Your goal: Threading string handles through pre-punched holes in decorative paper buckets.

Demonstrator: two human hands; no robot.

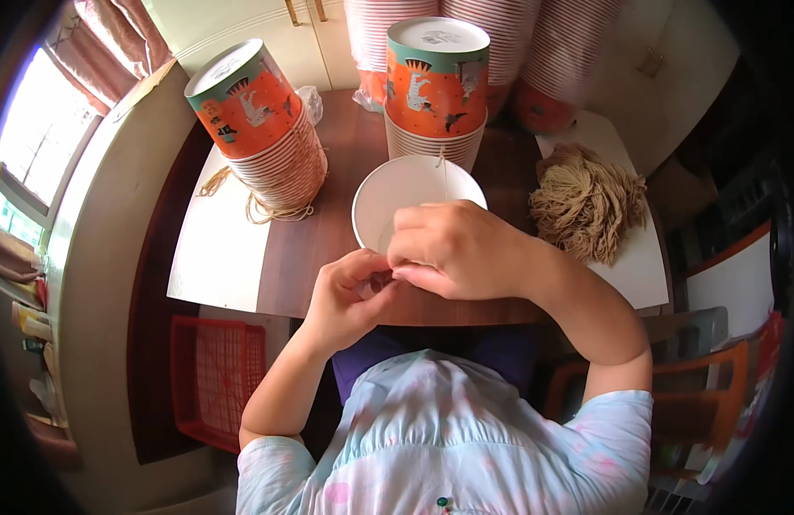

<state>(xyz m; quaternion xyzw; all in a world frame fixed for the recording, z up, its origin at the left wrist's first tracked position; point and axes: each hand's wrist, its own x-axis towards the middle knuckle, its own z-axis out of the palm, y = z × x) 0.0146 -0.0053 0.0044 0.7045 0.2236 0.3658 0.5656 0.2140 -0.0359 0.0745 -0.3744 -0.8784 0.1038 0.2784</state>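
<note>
A white-lined paper bucket (418, 184) lies tipped in front of me, its open mouth showing. A thin cord (443, 163) hangs at its far rim. At the near rim my left hand (350, 287) and my right hand (452, 249) meet with fingertips pinched together. What they pinch is hidden by the fingers. Just behind stands a nested stack of upside-down paper buckets (435, 94), orange and green with animal pictures. To the right lies a loose heap of beige cords (585, 202).
Another upside-down bucket stack (251, 112) stands at the left, with cords (281, 184) draped down its side. Tall stacks of nested buckets (491, 43) fill the back of the table (294, 257). A red plastic basket (217, 378) sits below at left, a wooden chair (697, 395) at right.
</note>
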